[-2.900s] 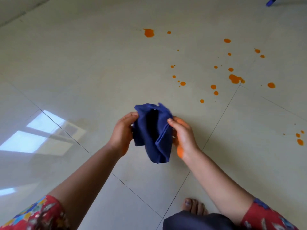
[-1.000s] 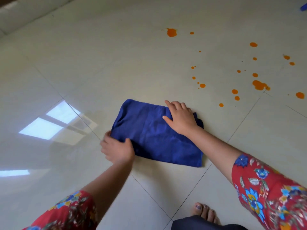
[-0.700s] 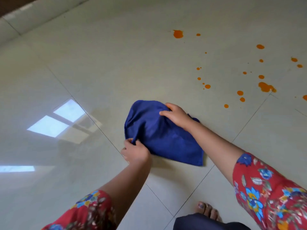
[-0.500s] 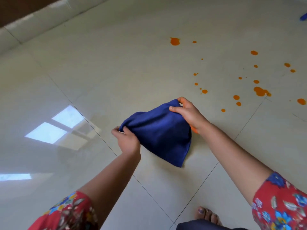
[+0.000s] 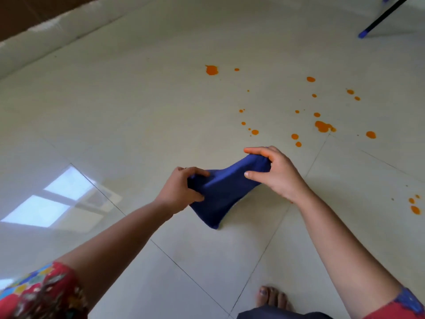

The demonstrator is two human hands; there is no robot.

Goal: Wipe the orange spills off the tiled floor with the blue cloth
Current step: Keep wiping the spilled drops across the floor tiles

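Note:
The blue cloth (image 5: 220, 192) hangs folded between both hands, lifted off the pale tiled floor (image 5: 138, 116), its lower corner drooping close to the tile. My left hand (image 5: 178, 191) grips its near-left end and my right hand (image 5: 273, 172) pinches its far-right end. Orange spills lie beyond the hands: a large blotch (image 5: 211, 70) at the far middle, a bigger splash (image 5: 323, 126) to the right, and several small drops around them. More orange drops (image 5: 415, 209) sit at the right edge.
A dark pole with a blue tip (image 5: 365, 34) touches the floor at the top right. A skirting edge (image 5: 57, 28) runs along the top left. My bare foot (image 5: 272, 298) stands at the bottom. A bright window reflection (image 5: 55, 199) lies on the left tiles.
The cloth lay flat on the floor under both hands a second ago; both hands have since gathered it and lifted it, now bunched and stretched between them.

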